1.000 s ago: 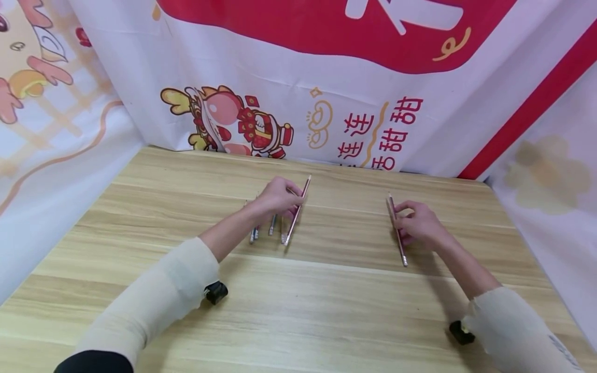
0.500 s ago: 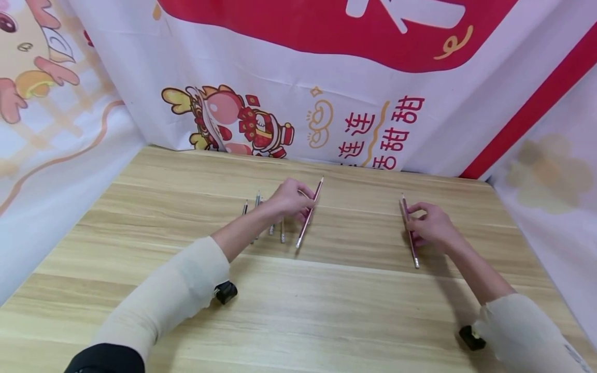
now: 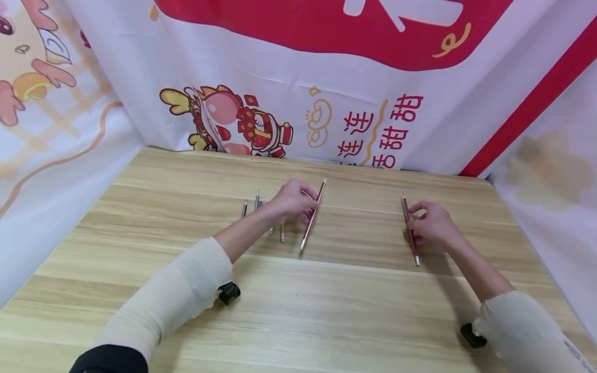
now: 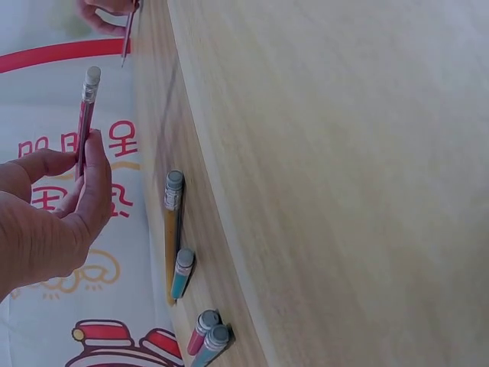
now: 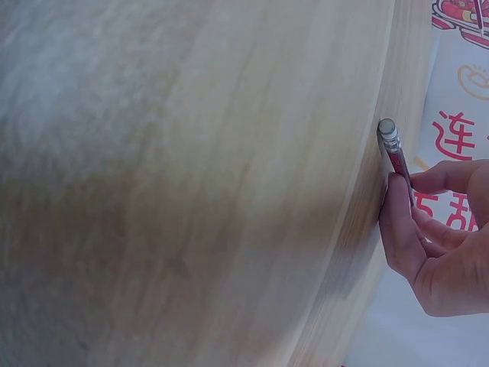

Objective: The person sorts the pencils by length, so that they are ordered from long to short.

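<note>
My left hand (image 3: pixel 294 199) pinches a dark red pencil (image 3: pixel 307 231) near its middle, tilted with the eraser end toward me. In the left wrist view that pencil is held above the tabletop. Farther right, my right hand (image 3: pixel 432 223) pinches another dark red pencil (image 3: pixel 413 243) between thumb and fingers. Its eraser end lies close to the wood in the right wrist view; whether it touches I cannot tell. Several pencils lie beside and partly behind my left forearm, among them a yellow pencil (image 4: pixel 170 237), a teal pencil (image 4: pixel 182 274) and a dark pencil (image 3: pixel 244 208).
The wooden table (image 3: pixel 326 305) meets a printed white-and-red cloth (image 3: pixel 261 67) at its back edge. Similar cloth hangs along the left and right sides. A black clip-like piece (image 3: pixel 229 293) sits under the left sleeve, and another (image 3: pixel 473 335) is by the right sleeve.
Both hands have shifted right with their pencils, mostly in the first half second. More of the loose pencils' tips now show behind my left forearm.
</note>
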`<state>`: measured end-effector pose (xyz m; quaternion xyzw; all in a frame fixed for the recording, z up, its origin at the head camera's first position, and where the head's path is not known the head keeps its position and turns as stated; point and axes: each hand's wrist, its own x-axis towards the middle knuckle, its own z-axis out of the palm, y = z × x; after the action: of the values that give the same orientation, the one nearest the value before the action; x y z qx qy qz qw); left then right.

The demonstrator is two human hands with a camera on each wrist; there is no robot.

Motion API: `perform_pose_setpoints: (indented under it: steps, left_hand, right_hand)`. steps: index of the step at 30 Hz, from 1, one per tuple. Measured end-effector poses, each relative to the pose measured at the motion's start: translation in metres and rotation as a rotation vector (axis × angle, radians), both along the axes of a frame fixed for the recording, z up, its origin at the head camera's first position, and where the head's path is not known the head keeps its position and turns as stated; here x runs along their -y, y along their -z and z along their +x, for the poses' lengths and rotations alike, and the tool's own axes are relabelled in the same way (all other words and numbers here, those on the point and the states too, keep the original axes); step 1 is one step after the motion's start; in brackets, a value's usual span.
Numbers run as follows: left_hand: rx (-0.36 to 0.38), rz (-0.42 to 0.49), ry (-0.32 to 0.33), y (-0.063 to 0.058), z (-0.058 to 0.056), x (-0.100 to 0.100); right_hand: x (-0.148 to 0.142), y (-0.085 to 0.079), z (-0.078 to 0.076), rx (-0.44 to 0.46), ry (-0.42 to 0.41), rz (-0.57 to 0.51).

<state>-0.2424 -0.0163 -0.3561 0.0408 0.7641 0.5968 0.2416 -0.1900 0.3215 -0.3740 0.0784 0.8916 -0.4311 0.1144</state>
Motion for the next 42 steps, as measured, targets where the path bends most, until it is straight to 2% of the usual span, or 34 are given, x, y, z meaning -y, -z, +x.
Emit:
perform_pose_setpoints:
  steps: [6, 15, 28, 42]
  left_hand:
    - [-0.003, 0.004, 0.008, 0.001, 0.000, -0.004]
    - [0.002, 0.014, 0.025, 0.003, 0.001, -0.011]
    - [0.020, 0.039, 0.062, 0.002, 0.002, -0.021]
    - [0.047, 0.053, 0.071, 0.006, 0.001, -0.036]
  right_hand:
    - [-0.002, 0.001, 0.002, -0.016, -0.007, 0.016]
    - [-0.005, 0.001, 0.003, -0.051, -0.026, 0.111]
    - [-0.008, 0.001, 0.002, -0.062, -0.058, 0.158]
    - [-0.011, 0.004, -0.001, -0.111, -0.169, 0.193]
